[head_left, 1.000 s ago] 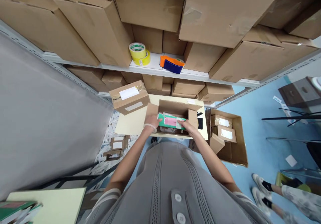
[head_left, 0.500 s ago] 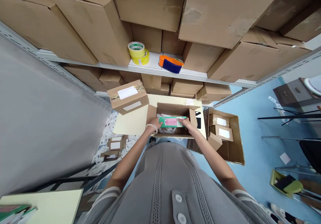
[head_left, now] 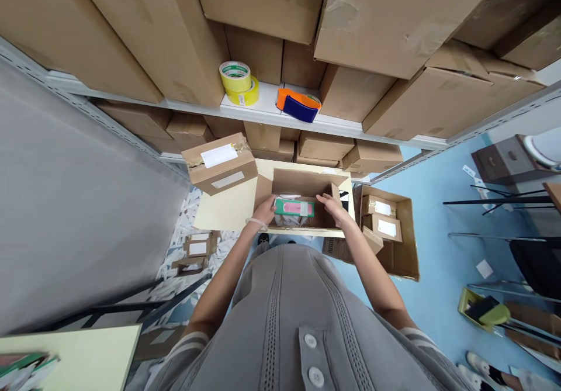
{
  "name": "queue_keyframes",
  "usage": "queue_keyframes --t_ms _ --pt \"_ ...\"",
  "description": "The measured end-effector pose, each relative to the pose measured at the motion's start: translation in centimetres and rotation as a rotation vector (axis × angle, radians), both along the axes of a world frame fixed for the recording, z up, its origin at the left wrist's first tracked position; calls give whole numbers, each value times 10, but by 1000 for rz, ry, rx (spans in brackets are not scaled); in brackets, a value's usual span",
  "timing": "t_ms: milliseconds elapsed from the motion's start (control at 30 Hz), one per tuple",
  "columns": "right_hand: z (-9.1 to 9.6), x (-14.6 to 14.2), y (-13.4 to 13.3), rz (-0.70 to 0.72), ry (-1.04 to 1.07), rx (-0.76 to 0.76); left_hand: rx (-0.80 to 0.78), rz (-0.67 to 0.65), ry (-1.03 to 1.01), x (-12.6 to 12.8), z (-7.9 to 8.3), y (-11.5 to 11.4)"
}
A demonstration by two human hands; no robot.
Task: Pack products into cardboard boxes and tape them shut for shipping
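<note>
Green box point(head_left: 289, 207) touches the left hand point(head_left: 263, 211); right hand point(head_left: 333, 210), spread, hangs apart.

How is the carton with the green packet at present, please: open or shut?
The carton is open: no flap covers its top, and the green packet shows inside.

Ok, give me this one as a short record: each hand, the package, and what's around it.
Left hand: at the package's left end; grip unclear
Right hand: open, apart from the package
Package: green and pink, inside the open box
Table: holds the open box and a labelled box
Shelf: yellow tape rolls, cardboard boxes
</note>
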State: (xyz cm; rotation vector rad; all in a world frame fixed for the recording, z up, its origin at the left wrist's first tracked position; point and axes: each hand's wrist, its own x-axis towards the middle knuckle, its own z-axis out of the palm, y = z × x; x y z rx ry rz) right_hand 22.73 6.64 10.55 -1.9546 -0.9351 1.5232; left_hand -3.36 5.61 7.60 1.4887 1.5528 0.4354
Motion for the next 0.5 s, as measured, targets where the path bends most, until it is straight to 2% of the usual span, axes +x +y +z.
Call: queue_keyframes --t_ms 100,200,267,333,400,500 --pt "19 15 -7 28 158 80 43 12 -87 -21 10 -14" --pt "38 33 -18 44 249 181 181 93 -174 -51 18 -33" --pt "47 46 -27 23 196 262 270 170 -183 -72 20 -46" --pt "53 59 -36 18 89 314 283 210 -160 -88 18 -58" --pt "54 69 -45 44 -1 312 232 171 -127 -96 15 -67" --pt "52 77 -61 85 -54 263 173 -15 -100 -91 9 -74"
